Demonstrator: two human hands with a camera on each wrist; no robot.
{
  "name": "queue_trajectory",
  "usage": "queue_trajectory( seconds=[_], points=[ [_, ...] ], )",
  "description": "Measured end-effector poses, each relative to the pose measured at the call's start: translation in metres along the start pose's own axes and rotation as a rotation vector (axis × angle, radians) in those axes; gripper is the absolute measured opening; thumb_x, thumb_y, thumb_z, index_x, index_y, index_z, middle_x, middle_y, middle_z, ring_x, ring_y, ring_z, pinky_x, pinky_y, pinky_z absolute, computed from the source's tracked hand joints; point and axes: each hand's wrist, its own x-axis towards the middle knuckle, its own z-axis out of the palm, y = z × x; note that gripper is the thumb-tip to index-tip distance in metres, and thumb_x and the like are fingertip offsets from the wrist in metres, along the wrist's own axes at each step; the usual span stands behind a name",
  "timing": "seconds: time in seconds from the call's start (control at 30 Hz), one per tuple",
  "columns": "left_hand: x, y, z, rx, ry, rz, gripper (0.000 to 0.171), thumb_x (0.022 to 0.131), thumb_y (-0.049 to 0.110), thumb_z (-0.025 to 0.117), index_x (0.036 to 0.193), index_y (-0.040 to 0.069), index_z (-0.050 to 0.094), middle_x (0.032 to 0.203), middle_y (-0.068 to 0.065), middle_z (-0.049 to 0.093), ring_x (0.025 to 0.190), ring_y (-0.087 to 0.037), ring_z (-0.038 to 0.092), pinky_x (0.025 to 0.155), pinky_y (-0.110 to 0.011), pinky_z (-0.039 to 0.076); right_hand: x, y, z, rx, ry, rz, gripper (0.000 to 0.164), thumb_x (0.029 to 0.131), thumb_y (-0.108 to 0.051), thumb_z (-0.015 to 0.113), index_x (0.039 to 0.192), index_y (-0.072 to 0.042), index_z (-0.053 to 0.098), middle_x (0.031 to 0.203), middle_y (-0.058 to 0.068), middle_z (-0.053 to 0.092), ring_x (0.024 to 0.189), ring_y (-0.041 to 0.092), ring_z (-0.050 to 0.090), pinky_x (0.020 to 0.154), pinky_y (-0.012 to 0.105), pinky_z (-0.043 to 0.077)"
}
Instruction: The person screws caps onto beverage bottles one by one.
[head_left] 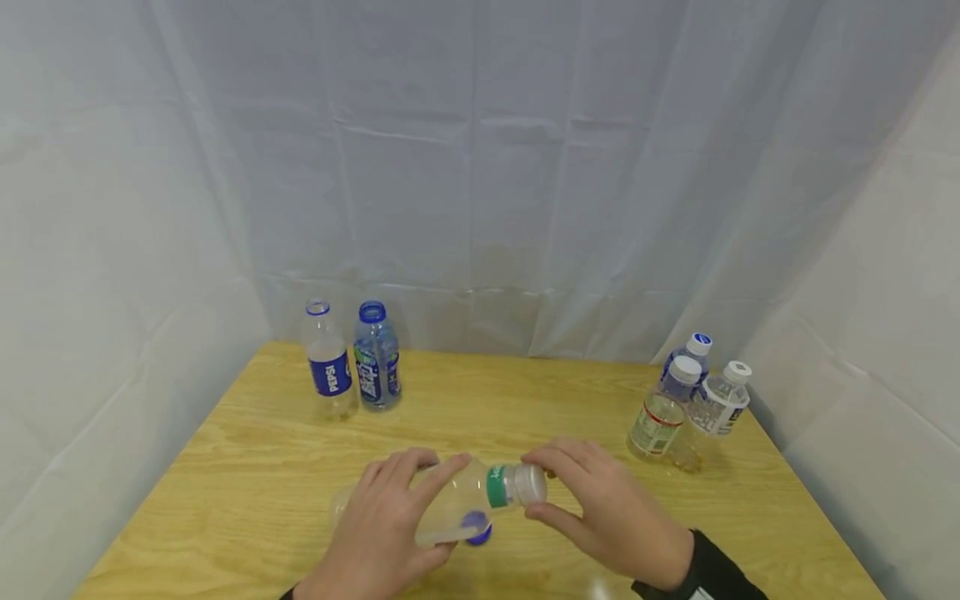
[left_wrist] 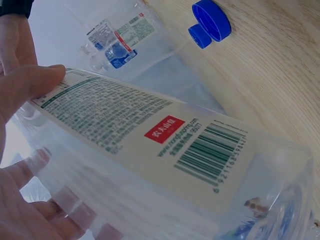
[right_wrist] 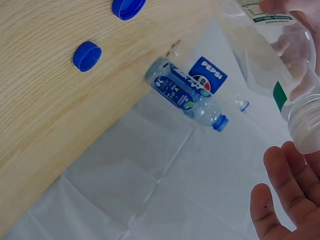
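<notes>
Presently, clear bottle (head_left: 471,490), tilted; left hand (head_left: 386,525), grip spread wide round its body; right hand (head_left: 611,510), grip narrow, pinching its pale cap (head_left: 531,484).

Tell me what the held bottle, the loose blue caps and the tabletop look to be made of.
Held bottle: most likely thin clear plastic with a smooth finish; it is see-through, with molded ridges near the base.
Blue caps: probably molded plastic, slightly glossy, solid blue inside and out.
Tabletop: wood or a wood-look surface; pale grain streaks show, but I can't tell which.
</notes>
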Motion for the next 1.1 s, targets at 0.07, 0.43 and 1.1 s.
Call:
queue_trajectory(
  seconds=[0.07,0.43,1.1],
  points=[
    [0.0,0.001,0.0,-0.004,-0.013,-0.004,0.105,0.06,0.047,0.086,0.145,0.049,0.025,0.124,0.008,0.048,0.11,-0.014,0.05,0.094,-0.04,0.041,0.0,0.0,0.0,-0.002,0.003,-0.012,0.046,0.085,-0.036,0.07,0.124,-0.016,0.057,0.115,-0.012,0.056,0.099,0.003,0.054,0.083,0.02,0.047],
    [0.003,0.004,0.001,0.0,-0.05,-0.023,0.105,0.063,0.047,0.085,0.147,0.048,0.022,0.128,0.005,0.048,0.113,-0.017,0.05,0.097,-0.041,0.041,0.003,-0.002,-0.004,-0.017,-0.057,-0.015,0.043,0.09,-0.034,0.064,0.125,-0.011,0.054,0.11,-0.004,0.058,0.093,0.006,0.056,0.078,0.021,0.051],
    [0.011,0.008,0.007,-0.022,0.127,0.032,0.106,0.063,0.047,0.085,0.15,0.033,0.025,0.132,0.001,0.047,0.117,-0.022,0.049,0.097,-0.046,0.039,0.017,0.003,-0.014,0.228,-0.003,0.018,0.041,0.091,-0.017,0.065,0.13,-0.015,0.053,0.112,-0.007,0.056,0.085,0.001,0.052,0.07,0.015,0.048]
  ],
)
